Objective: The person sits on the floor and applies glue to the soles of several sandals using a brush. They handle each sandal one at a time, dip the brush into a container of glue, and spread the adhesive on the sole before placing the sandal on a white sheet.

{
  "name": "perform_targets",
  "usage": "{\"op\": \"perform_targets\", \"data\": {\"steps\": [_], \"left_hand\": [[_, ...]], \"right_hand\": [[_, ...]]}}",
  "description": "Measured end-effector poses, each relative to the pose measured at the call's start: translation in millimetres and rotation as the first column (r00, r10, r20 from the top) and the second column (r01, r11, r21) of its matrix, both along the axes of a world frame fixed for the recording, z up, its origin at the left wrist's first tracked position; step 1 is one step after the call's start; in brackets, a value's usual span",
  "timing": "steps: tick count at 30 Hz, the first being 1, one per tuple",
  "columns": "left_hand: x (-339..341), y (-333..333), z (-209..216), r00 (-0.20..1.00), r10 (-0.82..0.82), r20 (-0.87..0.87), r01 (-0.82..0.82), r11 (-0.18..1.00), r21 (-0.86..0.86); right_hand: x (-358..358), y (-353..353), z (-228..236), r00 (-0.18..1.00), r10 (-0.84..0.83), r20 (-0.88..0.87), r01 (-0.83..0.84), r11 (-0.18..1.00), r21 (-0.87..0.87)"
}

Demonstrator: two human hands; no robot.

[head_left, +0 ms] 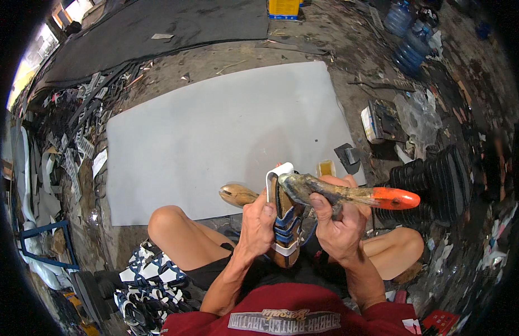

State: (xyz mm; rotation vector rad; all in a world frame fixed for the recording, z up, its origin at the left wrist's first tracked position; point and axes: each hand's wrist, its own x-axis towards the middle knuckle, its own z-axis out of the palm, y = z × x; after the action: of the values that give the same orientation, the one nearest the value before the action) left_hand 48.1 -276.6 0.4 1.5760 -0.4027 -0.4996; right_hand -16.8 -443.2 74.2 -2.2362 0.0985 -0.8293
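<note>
My left hand [258, 225] is closed around the side of a sandal [286, 232] with blue straps and a tan sole, held upright over my lap. A white strap [279, 169] loops over its upper end, and my left thumb presses beside it. My right hand [344, 228] grips a worn hand tool [349, 193] with a grimy brown shaft and an orange end pointing right. The tool's other end meets the sandal near the white strap; its exact kind I cannot make out. A wooden shoe last [237, 195] shows just left of the sandal, partly behind my hand.
A grey sheet [214, 134] covers the floor ahead, with a small yellowish container [325, 168] and black scraps [349, 157] at its right. Black soles [433, 185] are stacked at right. Blue-and-white strap pieces [153, 280] pile at lower left. Water bottles [411, 51] lie far right.
</note>
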Motion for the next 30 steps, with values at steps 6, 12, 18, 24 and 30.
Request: {"op": "perform_targets", "data": {"steps": [6, 12, 18, 24, 30], "left_hand": [[2, 6, -18, 0.992, 0.129, 0.005, -0.128, 0.986, -0.108], [3, 9, -6, 1.0, -0.01, 0.0, 0.01, 0.993, -0.12], [-7, 9, -26, 0.995, 0.069, -0.075, -0.085, 0.968, -0.236], [-9, 15, -21, 0.976, 0.119, -0.184, -0.168, 0.944, -0.282], [-11, 20, -21, 0.966, 0.082, -0.246, -0.16, 0.935, -0.317]], "right_hand": [[-10, -2, 0, 0.989, 0.139, -0.051, -0.139, 0.99, 0.012], [-1, 10, 6, 1.0, 0.007, 0.025, -0.009, 0.993, 0.114], [16, 9, -5, 0.992, -0.109, 0.059, 0.111, 0.993, -0.029], [-4, 16, 9, 0.996, -0.041, -0.077, 0.067, 0.926, 0.371], [11, 13, 3, 0.999, -0.05, -0.012, 0.051, 0.998, 0.04]]}}
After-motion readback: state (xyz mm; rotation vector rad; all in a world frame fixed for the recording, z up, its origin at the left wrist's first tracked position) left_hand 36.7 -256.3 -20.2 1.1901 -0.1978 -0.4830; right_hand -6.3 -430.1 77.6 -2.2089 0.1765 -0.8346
